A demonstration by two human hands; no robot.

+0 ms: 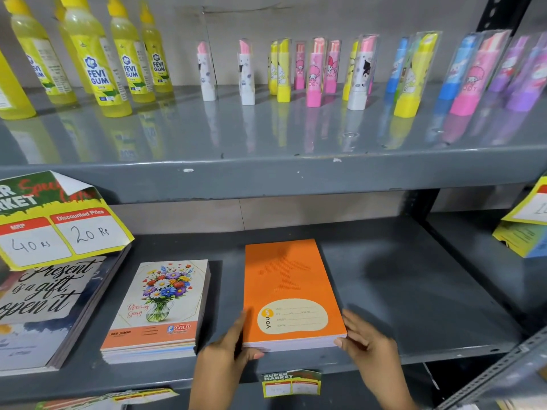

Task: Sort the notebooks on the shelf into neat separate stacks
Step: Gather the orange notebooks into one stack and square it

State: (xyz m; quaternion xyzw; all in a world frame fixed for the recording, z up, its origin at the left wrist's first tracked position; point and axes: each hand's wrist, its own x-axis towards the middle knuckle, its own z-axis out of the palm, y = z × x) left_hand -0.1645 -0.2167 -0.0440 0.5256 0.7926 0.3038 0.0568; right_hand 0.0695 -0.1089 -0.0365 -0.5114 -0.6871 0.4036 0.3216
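Grey metal shelves (414, 291) filled the view, smooth and a bit shiny, with small chips in the paint along the front edges. On the upper shelf stood yellow glue bottles (97, 69) on the left and a row of bright plastic tubes (313, 75) to the right.

On the lower shelf, at the left edge, lay the biggest pile, wide notebooks with curly writing (44, 303) on the cover, partly under a bent paper price sign (59, 226). Just beside it sat a thick pile of flower notebooks (159, 309) with glossy covers and flat, square corners. Near the middle of the front edge lay the orange stack (290, 294), tall and thin in shape, with white page edges showing at the front.

The left hand (225, 350) pressed flat against the left side of the orange stack, thumb under its front corner. The right hand (364, 338) touched the right front corner with spread fingers. Both hands were open and squeezing the stack between them, not lifting it.

It looked like the step was squaring up the orange stack. Next, the sides likely needed a gentle push so every edge lined up, keeping a gap from the flower pile. Smooth covers could slide, so soft, even pushes would help.
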